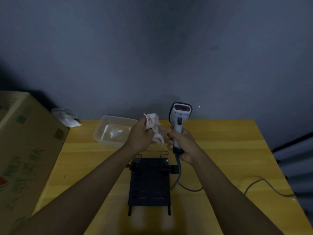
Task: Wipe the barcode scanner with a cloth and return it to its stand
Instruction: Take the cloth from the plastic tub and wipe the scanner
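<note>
My right hand [182, 145] grips the handle of a white and grey barcode scanner [179, 117], held upright above the table with its red window facing me. A grey cable [179, 175] hangs from its base down to the table. My left hand [141, 135] holds a crumpled pale pink cloth [155, 127] just left of the scanner, a small gap between them. Below both hands a black metal stand [149, 182] lies on the yellow table [228, 150].
A clear plastic container [111, 131] sits at the back of the table, left of my hands. A large cardboard box [25, 150] stands at the left edge, with a plastic bag [66, 117] behind it. The cable trails off to the right [264, 184]. A dark wall is close behind.
</note>
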